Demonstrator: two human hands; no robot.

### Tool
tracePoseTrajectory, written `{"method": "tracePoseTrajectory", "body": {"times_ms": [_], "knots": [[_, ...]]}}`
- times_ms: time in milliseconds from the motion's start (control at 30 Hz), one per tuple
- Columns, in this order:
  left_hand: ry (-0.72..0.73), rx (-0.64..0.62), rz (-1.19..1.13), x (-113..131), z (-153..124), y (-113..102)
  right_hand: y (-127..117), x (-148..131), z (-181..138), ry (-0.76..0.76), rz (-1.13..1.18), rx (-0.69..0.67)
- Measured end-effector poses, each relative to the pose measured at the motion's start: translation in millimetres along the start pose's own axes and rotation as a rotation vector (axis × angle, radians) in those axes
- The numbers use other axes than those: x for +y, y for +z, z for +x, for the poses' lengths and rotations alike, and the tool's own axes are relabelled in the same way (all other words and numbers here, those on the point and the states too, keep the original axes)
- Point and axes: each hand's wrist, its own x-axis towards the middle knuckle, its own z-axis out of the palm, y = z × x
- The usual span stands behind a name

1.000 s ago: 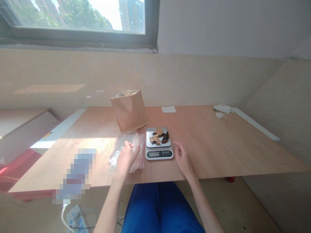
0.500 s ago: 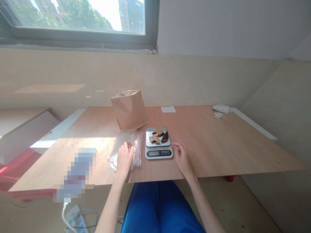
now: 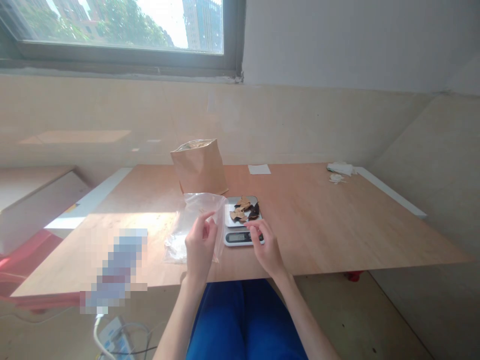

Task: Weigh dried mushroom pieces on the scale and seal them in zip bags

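My left hand (image 3: 200, 245) pinches a clear plastic zip bag (image 3: 198, 210) and holds it lifted off the wooden table (image 3: 337, 220). More clear bags (image 3: 174, 248) lie flat below it. My right hand (image 3: 265, 246) hovers over the front of a small kitchen scale (image 3: 240, 237), fingers apart and empty. Several brown and dark dried pieces (image 3: 245, 210) rest on the scale's platform. A brown paper bag (image 3: 199, 167) stands upright and open-topped just behind the zip bag.
A white paper slip (image 3: 259, 169) lies at the table's back edge. White scraps (image 3: 339, 172) sit at the far right corner. A blurred object (image 3: 116, 270) is at the front left. A power strip (image 3: 112, 340) lies on the floor below.
My left hand has lifted one zip bag off the pile. My right hand has moved left, from beside the scale to over its front.
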Motion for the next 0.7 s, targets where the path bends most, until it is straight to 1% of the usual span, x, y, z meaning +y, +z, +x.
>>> {"method": "tracePoseTrajectory", "body": {"times_ms": [100, 167, 233, 333, 400, 433, 500, 600, 633, 700], "knots": [[0.07, -0.032, -0.092, 17.1, -6.6, 4.3, 9.4, -26.1, 10.2, 0.034, 0.045, -0.109], [0.092, -0.057, -0.142, 22.9, -9.1, 6.0, 12.5, -34.1, 17.0, 0.051, 0.058, -0.125], [0.109, -0.109, -0.177, 24.9, -10.4, 7.0, 13.5, -36.1, 22.8, 0.071, 0.097, -0.099], [0.165, -0.228, -0.191, 23.7, -10.8, 7.6, 12.6, -33.7, 29.6, 0.094, 0.166, -0.087], [0.201, -0.259, -0.175, 22.3, -10.3, 6.8, 11.0, -30.0, 33.8, 0.093, 0.164, -0.086], [0.209, -0.247, -0.161, 21.8, -9.8, 5.8, 9.9, -27.3, 36.1, 0.098, 0.148, -0.07], [0.187, -0.161, -0.131, 21.7, -8.1, 2.0, 6.7, -20.1, 40.8, 0.129, 0.113, 0.006], [0.063, 0.005, -0.112, 22.9, -4.4, -5.6, 0.6, -8.3, 47.0, 0.179, 0.078, 0.122], [0.014, 0.038, -0.117, 23.4, -3.1, -7.8, -1.4, -5.5, 48.4, 0.177, 0.075, 0.128], [-0.068, 0.063, -0.131, 24.4, -0.1, -10.8, -5.3, -2.8, 50.1, 0.149, 0.095, 0.082]]}}
